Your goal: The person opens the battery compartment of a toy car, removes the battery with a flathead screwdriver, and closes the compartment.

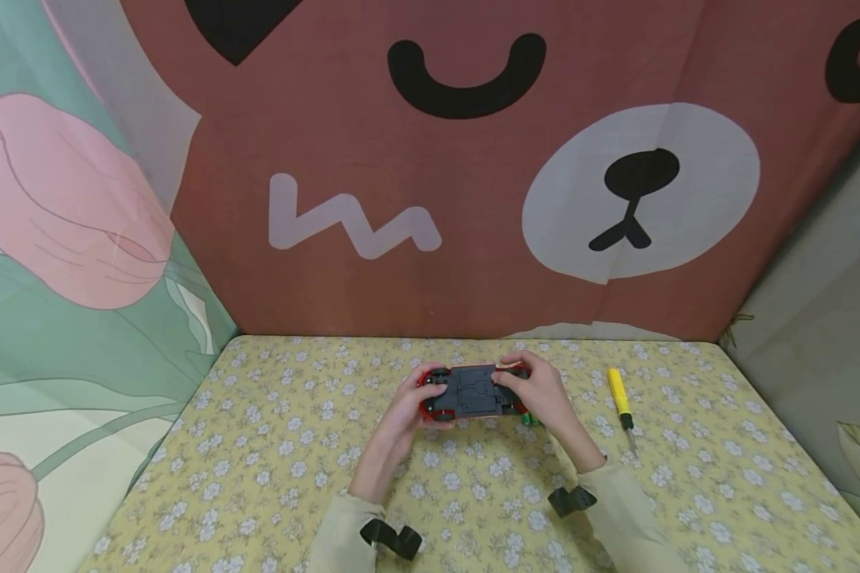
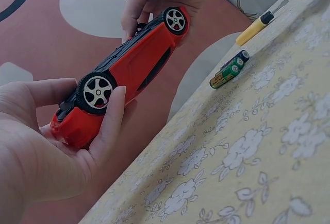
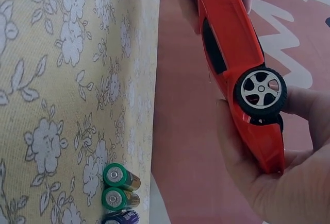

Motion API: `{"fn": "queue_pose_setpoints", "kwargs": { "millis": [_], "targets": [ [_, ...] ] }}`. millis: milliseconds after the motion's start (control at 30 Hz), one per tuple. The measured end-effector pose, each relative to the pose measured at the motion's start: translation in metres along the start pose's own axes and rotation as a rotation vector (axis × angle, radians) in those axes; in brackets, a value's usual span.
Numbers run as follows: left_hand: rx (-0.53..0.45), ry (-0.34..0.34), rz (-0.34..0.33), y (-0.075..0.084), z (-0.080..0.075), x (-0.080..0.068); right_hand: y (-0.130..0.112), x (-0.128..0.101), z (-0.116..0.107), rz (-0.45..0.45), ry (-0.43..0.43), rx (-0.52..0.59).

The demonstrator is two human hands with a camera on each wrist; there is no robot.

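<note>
A red toy car [image 1: 473,392] is held upside down between both hands, just above the flowered desk [image 1: 272,446].

The car's dark grey, flat plastic underside is turned upward in the head view, while its glossy red body faces down toward the yellow cloth printed with small white flowers. One end is gripped by the left hand [image 1: 410,406], with fingers curled around the body and a fingertip laid against a black tyre with a silver spoked rim; the opposite end is gripped by the right hand [image 1: 537,391], its fingers likewise wrapped around the body beside a wheel. Below the car, three cylindrical batteries [image 3: 119,189] with green and gold casings are lying side by side on the cloth. A yellow-handled screwdriver [image 1: 623,402] is resting on the desk, apart from the right hand.
</note>
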State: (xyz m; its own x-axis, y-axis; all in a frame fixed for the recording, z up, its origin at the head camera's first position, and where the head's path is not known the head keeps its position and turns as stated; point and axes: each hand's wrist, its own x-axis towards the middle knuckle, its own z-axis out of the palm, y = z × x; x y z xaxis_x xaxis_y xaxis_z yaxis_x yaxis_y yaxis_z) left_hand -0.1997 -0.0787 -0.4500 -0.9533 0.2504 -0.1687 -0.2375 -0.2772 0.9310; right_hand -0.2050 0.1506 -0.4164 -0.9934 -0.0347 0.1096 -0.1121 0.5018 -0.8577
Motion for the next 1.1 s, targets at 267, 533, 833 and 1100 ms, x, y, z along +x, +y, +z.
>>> {"fn": "queue_pose_setpoints", "kwargs": {
  "millis": [267, 533, 833, 1100],
  "targets": [
    [0.001, -0.006, -0.004, -0.002, -0.001, -0.001, 0.004, -0.001, -0.002, -0.01, -0.027, -0.02],
    [-0.003, 0.038, 0.003, -0.001, -0.004, 0.0, 0.007, 0.003, 0.0, -0.026, -0.062, -0.05],
    [-0.12, 0.107, 0.011, -0.001, -0.006, -0.002, 0.007, 0.008, -0.008, -0.124, -0.186, -0.153],
    [0.032, 0.113, 0.113, 0.012, 0.007, -0.013, 0.008, 0.016, -0.011, -0.228, -0.258, -0.24]
  ]
}}
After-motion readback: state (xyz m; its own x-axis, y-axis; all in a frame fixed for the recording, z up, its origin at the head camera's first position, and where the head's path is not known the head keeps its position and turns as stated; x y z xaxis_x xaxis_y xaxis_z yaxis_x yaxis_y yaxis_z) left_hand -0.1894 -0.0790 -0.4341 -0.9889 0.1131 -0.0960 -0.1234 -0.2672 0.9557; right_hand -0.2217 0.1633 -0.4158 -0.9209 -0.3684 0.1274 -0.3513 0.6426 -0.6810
